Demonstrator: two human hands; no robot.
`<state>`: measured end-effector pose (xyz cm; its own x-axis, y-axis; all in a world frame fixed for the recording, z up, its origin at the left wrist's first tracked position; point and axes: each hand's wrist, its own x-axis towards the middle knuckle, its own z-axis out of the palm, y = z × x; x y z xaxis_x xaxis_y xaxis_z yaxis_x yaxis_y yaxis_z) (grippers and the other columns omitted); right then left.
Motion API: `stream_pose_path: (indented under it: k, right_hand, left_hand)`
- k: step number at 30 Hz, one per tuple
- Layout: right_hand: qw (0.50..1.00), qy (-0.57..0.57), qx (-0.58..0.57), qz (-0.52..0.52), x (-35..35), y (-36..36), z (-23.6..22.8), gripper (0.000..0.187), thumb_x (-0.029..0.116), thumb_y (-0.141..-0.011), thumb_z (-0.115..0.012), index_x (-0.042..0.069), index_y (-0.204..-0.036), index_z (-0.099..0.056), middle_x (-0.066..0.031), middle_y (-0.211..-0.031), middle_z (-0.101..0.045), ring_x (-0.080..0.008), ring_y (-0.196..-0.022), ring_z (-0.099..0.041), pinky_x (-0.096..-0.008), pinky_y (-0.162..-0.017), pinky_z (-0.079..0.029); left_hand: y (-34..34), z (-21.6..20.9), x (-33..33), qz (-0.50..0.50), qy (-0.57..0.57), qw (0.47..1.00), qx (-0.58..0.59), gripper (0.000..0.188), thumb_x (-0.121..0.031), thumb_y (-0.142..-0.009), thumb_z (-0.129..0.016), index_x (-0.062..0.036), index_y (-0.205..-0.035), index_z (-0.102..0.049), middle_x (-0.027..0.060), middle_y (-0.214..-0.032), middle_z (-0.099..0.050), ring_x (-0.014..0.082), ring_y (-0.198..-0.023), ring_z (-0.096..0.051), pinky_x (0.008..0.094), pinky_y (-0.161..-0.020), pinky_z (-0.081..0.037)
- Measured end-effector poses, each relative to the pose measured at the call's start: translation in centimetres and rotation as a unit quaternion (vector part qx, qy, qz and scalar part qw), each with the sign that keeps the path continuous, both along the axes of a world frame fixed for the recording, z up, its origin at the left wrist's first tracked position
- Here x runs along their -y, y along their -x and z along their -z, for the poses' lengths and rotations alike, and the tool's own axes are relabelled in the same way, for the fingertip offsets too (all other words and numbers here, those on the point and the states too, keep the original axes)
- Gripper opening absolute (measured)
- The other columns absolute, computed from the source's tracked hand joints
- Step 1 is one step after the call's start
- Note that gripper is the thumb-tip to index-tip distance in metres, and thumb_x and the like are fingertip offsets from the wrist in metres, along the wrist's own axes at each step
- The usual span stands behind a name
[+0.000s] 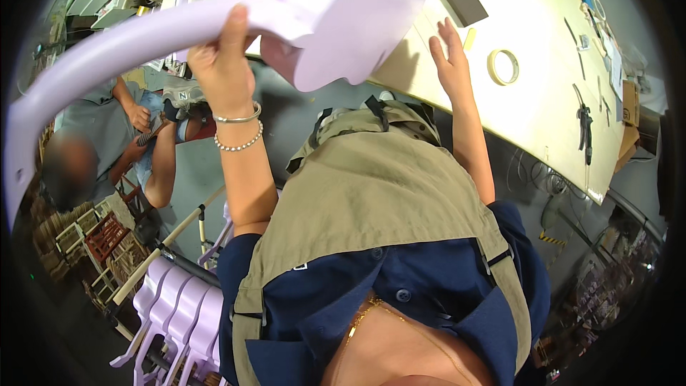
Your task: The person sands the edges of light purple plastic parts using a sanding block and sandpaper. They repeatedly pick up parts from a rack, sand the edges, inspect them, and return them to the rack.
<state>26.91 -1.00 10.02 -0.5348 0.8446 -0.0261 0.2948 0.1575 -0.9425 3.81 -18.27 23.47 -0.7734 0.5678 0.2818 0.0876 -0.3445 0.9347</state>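
My left hand [223,71] is wrapped round a long lilac curved plastic part [143,32], lifted above the near left side of the table. One end of the part spreads into a broad wavy-edged piece toward the middle; its other end arcs down to the left rim of the view. My right hand [451,64] holds nothing, its fingers stretched out over the table edge. Just beyond my right fingertips lie a dark grey block [464,4] and a small yellowish strip [469,38]. A roll of masking tape [503,67] rests to the right of that hand.
The pale table [532,118] carries a black-handled tool [585,132] and several thin tools on its right. At left, a person [93,129] sits low. Several similar lilac parts [175,307] hang on a rack at lower left. Cardboard boxes [630,118] stand beyond the right edge.
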Motion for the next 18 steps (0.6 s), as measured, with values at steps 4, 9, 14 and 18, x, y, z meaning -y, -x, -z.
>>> stream_pose_path:
  k: [4, 9, 14, 18]
  right_hand:
    - [0.948, 0.286, -0.136, -0.027, 2.3, 0.6, 2.8, 0.084, 0.066, -0.089, -0.021, 0.001, -0.142, -0.02, -0.021, -0.143, -0.03, -0.0359, -0.131, -0.03, -0.0447, -0.108, -0.024]
    - [0.922, 0.335, -0.189, -0.044, 4.8, 0.8, 1.0, 0.078, 0.061, -0.091, -0.009, 0.005, -0.144, -0.018, -0.0123, -0.144, -0.03, -0.0245, -0.13, -0.033, -0.0374, -0.105, -0.03]
    - [0.95, 0.274, -0.135, -0.058, 5.0, 0.5, 0.2, 0.081, 0.064, -0.089, -0.009, 0.005, -0.143, -0.022, -0.0116, -0.142, -0.034, -0.0234, -0.127, -0.038, -0.035, -0.098, -0.038]
    - [0.963, 0.24, -0.101, -0.072, 5.0, 0.6, -1.8, 0.085, 0.068, -0.087, -0.006, 0.006, -0.143, -0.025, -0.0118, -0.14, -0.037, -0.0238, -0.126, -0.039, -0.035, -0.098, -0.038]
  left_hand:
    - [2.1, 2.9, 3.6, -0.091, 0.015, 0.982, 0.163, 0.055, -0.027, -0.088, -0.056, 0.0002, -0.132, -0.039, 0.0227, -0.119, -0.055, 0.0262, -0.098, -0.06, 0.0361, -0.081, -0.052]
    - [3.4, 8.1, 7.9, -0.099, -0.004, 0.955, 0.278, 0.054, -0.033, -0.088, -0.054, -0.0045, -0.132, -0.039, 0.0179, -0.119, -0.055, 0.0163, -0.093, -0.061, 0.0209, -0.065, -0.052]
    - [2.9, 9.4, 9.2, -0.13, 0.019, 0.941, 0.311, 0.054, -0.039, -0.089, -0.054, -0.008, -0.131, -0.041, 0.0125, -0.115, -0.057, 0.0193, -0.095, -0.06, 0.0309, -0.082, -0.053]
    - [2.8, 9.2, 9.4, -0.143, 0.028, 0.941, 0.306, 0.053, -0.039, -0.092, -0.05, -0.0058, -0.132, -0.04, 0.012, -0.11, -0.058, 0.0162, -0.09, -0.06, 0.025, -0.074, -0.053]
